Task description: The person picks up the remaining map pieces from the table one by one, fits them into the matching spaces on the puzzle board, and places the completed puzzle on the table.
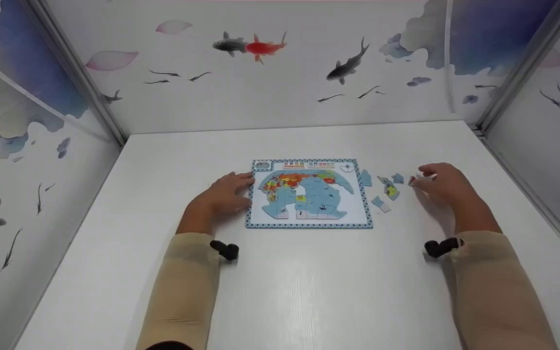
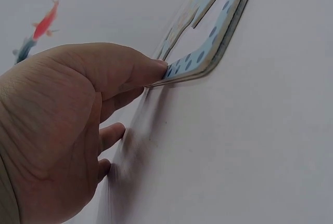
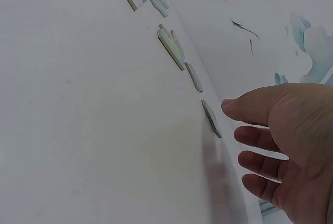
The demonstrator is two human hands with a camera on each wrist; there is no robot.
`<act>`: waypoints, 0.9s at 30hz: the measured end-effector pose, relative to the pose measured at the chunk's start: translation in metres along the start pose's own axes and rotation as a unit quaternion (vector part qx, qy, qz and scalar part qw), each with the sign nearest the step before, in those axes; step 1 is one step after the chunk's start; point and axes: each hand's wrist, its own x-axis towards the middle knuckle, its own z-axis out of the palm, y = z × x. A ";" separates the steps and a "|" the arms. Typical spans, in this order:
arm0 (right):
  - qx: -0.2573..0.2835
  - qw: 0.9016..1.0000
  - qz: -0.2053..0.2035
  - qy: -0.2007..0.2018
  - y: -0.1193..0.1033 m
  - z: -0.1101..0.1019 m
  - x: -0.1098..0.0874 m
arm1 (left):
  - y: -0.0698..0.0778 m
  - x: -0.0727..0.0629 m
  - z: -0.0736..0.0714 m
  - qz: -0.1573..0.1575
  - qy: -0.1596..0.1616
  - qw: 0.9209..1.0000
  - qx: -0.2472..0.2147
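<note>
The white table [image 1: 328, 287] looks pretty smooth, so imo a sideways push could send the map board [image 1: 309, 225] sliding. Board's flat on it, long axis running left-right, compass rose [image 1: 347, 167] up in its far right corner.

Left hand [image 1: 226, 192] is at the board's left edge, thumb touching the border, fingers loosely extended rather than curled tight. One bump there could shift the board and jostle the pieces already in it.

Right hand [image 1: 443, 184] is well off to the board's right, thumb and fingers apart, not gripping anything afaict. The loose pieces [image 1: 392, 191] sit between it and the board, so a careless palm could scatter them. They point all over; the blue-and-white piece [image 1: 381, 204] slants lengthwise, one end toward the board, the other angled out and nearer the person.

Tiniest piece [image 3: 211, 119], farthest right of the board, is just beside the right thumb. A clumsy pinch might flick it away. Can't pin down its long axis.
</note>
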 end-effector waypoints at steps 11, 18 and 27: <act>-0.002 1.000 -0.002 -0.023 0.010 0.007 0.009 | -0.003 0.001 0.001 -0.002 0.000 1.000 -0.002; 0.004 1.000 0.002 -0.025 0.012 0.008 0.011 | -0.002 0.001 0.000 -0.001 -0.002 1.000 -0.002; 0.004 0.999 -0.012 -0.033 0.011 0.007 0.009 | 0.001 -0.001 0.000 -0.012 0.002 1.000 -0.007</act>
